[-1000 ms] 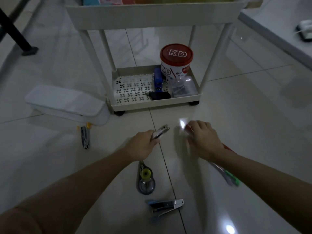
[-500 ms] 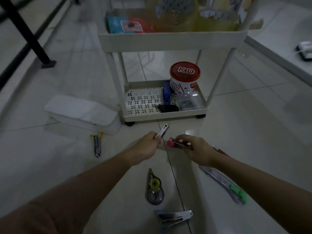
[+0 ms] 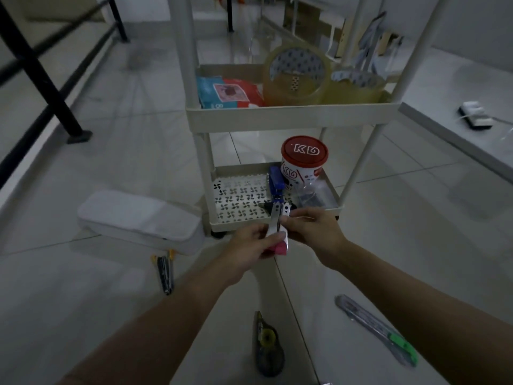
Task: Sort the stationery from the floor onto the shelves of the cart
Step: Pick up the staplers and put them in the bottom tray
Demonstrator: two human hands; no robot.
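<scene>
Staplers, one silver (image 3: pixel 274 219) and one with a pink end (image 3: pixel 280 247), meet between a person's two hands just in front of the cart's bottom shelf (image 3: pixel 241 202). Left hand (image 3: pixel 249 252) is closed around the pair from below, thumb pressed over the pink end, while the right hand (image 3: pixel 313 229) pinches the metal tips from the 3 o'clock side; which hand bears which stapler cannot be told.

Directly beyond the hands, at 12 o'clock, a blue stapler (image 3: pixel 276 184) lies on the perforated shelf beside a tub with a red lid (image 3: pixel 304 165) and a small clear packet (image 3: pixel 311 197). One shelf up, two rolls of clear tape (image 3: pixel 297 76) stand next to a red and blue packet (image 3: pixel 226 93).

On the tiled floor (image 3: pixel 111 287), a white pouch (image 3: pixel 138 220) lies at 9 o'clock of the hands, with a small yellow-handled tool (image 3: pixel 165 270) just below it. A correction tape dispenser (image 3: pixel 268 345) rests at 6 o'clock, between the forearms, and a utility knife with a green end (image 3: pixel 377 330) lies at 4 o'clock, close to the right forearm.
</scene>
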